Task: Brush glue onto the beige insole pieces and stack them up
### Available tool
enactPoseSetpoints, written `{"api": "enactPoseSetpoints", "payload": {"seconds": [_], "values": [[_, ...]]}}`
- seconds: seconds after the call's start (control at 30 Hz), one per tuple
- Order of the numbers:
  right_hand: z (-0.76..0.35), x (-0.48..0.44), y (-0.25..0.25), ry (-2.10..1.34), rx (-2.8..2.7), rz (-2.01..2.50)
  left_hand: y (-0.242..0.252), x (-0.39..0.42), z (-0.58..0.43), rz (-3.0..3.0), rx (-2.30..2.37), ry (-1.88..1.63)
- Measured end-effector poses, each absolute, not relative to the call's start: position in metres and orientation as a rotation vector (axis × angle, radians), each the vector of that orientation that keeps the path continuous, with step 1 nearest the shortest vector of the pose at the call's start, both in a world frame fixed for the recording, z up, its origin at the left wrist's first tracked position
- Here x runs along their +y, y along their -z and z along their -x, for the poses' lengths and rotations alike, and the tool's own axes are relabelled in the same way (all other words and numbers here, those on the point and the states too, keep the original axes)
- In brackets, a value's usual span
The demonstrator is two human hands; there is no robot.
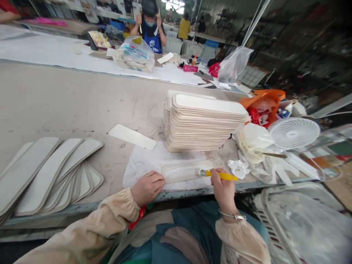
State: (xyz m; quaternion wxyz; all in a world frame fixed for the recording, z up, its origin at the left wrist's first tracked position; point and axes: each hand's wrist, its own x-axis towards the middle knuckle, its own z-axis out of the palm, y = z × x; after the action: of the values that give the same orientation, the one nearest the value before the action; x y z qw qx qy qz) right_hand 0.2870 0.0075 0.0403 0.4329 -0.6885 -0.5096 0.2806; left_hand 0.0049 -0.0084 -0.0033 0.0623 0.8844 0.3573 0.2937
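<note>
My right hand (224, 187) grips a paintbrush (228, 176) by its yellow handle. The bristles touch the right part of a long pale panel (178, 173), which has a whitish wet-looking streak along it. At the panel's left end, my left hand (148, 187) holds the edge with its fingers together; the thumb is mostly hidden. Under the panel lies a white sheet (143, 161). Just behind stands a tall stack of similar panels (206, 124). A single white panel (132, 136) lies left of the stack, and a fanned pile of panels (55, 172) rests at the left.
To the right are a crumpled white tissue (238, 168), a plastic-lined glue container (254, 141) with a stick across it, a white fan (294, 133) and an orange bag (264, 102). A plastic-lined basket (302, 220) stands low right. Across the table (68, 95) sits a co-worker (151, 33).
</note>
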Motion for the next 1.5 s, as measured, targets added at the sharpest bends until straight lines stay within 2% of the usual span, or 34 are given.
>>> {"api": "enactPoseSetpoints", "payload": {"seconds": [0.27, 0.33, 0.53, 0.73, 0.83, 1.0, 1.2, 1.33, 1.5], "values": [[-0.221, -0.009, -0.021, -1.219, -1.309, 1.377, 0.002, -0.009, -0.006, -2.665, 1.091, -0.876], [-0.228, -0.005, -0.018, -1.195, -1.300, 1.432, 0.000, -0.009, -0.006, -2.672, 1.089, -0.868], [-0.282, 0.005, -0.034, -0.779, -1.229, 1.689, -0.002, -0.008, -0.006, -2.699, 1.089, -0.884], [-0.235, 0.002, -0.024, -1.191, -1.206, 1.397, 0.004, -0.009, -0.006, -2.658, 1.108, -0.880], [-0.226, 0.012, -0.015, -1.222, -1.184, 1.409, 0.006, -0.009, -0.006, -2.654, 1.091, -0.871], [-0.282, 0.033, -0.015, -0.959, -1.118, 1.600, 0.005, -0.009, -0.006, -2.654, 1.088, -0.879], [-0.350, 0.028, -0.040, -0.474, -1.208, 1.817, 0.007, -0.007, -0.005, -2.654, 1.078, -0.884], [-0.353, 0.015, -0.047, -0.226, -1.371, 1.793, 0.007, -0.007, -0.006, -2.641, 1.077, -0.913], [-0.331, 0.008, -0.033, -0.029, -1.780, 1.680, 0.006, -0.007, -0.007, -2.644, 1.089, -0.931]]}}
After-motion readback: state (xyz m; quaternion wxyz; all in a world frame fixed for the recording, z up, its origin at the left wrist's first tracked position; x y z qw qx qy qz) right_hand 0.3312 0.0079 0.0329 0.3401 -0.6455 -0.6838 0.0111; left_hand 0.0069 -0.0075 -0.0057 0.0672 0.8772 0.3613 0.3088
